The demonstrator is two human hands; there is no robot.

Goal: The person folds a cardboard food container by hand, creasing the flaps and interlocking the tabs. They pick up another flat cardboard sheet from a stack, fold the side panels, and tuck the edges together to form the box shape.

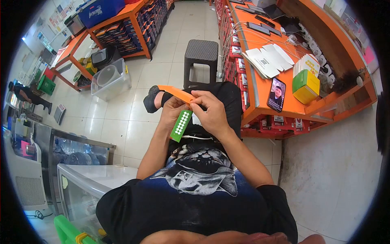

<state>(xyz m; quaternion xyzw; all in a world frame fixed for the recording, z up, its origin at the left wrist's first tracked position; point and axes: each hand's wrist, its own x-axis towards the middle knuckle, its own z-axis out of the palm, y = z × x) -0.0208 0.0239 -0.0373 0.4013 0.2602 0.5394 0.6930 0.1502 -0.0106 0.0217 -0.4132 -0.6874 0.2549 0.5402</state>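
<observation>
Above my lap, both hands meet at an orange card-like piece (177, 93). My left hand (172, 112) has its fingers closed round the orange piece from the left. A green strip with white diamond shapes (181, 124) hangs just below, beside the left fingers; which hand holds it I cannot tell. My right hand (210, 112) pinches the near end of the orange piece between thumb and fingers.
To the right, an orange counter (260, 94) bears white cut-out cards (268, 61), a lit phone (277, 94) and a green and yellow box (306, 86). A dark stool (201, 52) stands ahead. At left are a clear bin (111, 84) and another person (25, 94).
</observation>
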